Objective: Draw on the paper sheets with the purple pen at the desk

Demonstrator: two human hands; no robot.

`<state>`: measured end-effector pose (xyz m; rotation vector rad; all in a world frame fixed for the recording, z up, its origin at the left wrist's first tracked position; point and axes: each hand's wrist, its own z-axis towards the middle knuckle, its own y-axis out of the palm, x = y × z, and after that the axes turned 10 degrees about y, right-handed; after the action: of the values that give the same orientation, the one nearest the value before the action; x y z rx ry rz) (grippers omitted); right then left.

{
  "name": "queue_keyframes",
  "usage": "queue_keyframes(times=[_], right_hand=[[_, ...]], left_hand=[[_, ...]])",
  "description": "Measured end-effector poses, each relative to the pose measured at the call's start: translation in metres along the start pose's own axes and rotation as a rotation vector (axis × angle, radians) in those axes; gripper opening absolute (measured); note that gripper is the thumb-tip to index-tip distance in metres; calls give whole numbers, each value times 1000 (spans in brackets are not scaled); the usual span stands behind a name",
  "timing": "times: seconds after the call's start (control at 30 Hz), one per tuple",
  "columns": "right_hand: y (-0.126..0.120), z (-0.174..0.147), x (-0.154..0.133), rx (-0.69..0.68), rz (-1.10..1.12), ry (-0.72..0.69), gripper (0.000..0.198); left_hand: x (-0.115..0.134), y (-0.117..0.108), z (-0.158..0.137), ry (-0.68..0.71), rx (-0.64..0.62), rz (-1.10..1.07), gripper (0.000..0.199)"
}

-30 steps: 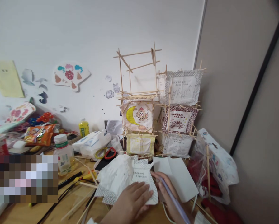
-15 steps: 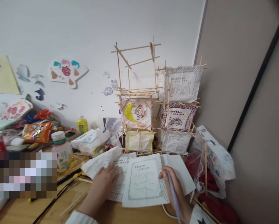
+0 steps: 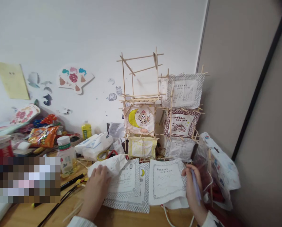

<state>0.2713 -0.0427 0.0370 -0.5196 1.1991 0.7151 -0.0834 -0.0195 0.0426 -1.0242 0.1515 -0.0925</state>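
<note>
My right hand holds a slim purple pen, and its fingertips touch the right edge of a sheet with a drawing. That sheet has a patterned border, handwriting and faint wavy lines. My left hand lies with its fingers laid out over a crumpled white sheet, at the left of other bordered drawings. A yellow moon drawn on the lower sheet shows between the two piles. Part of the left drawings is hidden under the crumpled sheet and my hand.
Behind the papers stand frames of wooden sticks with drawings fixed on. A plastic bottle, an orange snack bag and a white tissue pack crowd the left. Plastic bags lie at the right, by a grey panel.
My right hand has moved right with the pen and the top drawing, uncovering the moon sheet below. My left hand has shifted left onto the crumpled sheet. The view has tilted slightly.
</note>
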Motion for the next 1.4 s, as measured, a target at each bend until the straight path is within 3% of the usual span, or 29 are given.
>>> queue_keyframes(times=[0.1, 0.23, 0.27, 0.37, 0.4, 0.5, 0.63, 0.7, 0.93, 1.0, 1.1, 1.2, 1.3, 1.4], right_hand=[[1, -2, -2, -23, 24, -31, 28], [1, -8, -14, -83, 65, -79, 23], [0, -10, -17, -90, 64, -86, 23], [-1, -16, -26, -110, 45, -126, 22], [-2, -17, -27, -124, 44, -145, 22], [-2, -18, -28, -165, 49, -168, 23], [2, -23, -26, -223, 70, -166, 23], [6, -36, -25, -326, 117, -189, 24], [23, -111, -43, -1032, 334, -210, 31], [25, -121, -52, -1114, 410, -248, 32], [21, -118, -57, -939, 351, -247, 28], [11, -105, -41, -674, 169, -105, 23], [-3, -97, -6, -641, -75, -71, 16], [-14, -96, 27, -558, -220, -168, 15]], left_hand=[[-2, -1, 4, 67, 6, -16, 22], [20, 2, 5, 178, 1, -87, 28], [28, 3, 2, 248, -30, -126, 34], [53, 7, -10, 560, -218, -269, 83], [58, 8, -13, 623, -279, -288, 87], [67, 14, -14, 579, -343, -221, 68], [69, 29, 2, 463, -198, -113, 53], [71, 38, 8, 444, -106, -81, 49], [72, 69, 6, 510, 174, -116, 54], [68, 81, 8, 492, 230, -191, 53], [61, 95, 16, 446, 262, -282, 49], [58, 98, 21, 368, 280, -344, 47], [55, 81, 18, 292, 305, -435, 46], [49, 52, 13, 141, 288, -731, 47]])
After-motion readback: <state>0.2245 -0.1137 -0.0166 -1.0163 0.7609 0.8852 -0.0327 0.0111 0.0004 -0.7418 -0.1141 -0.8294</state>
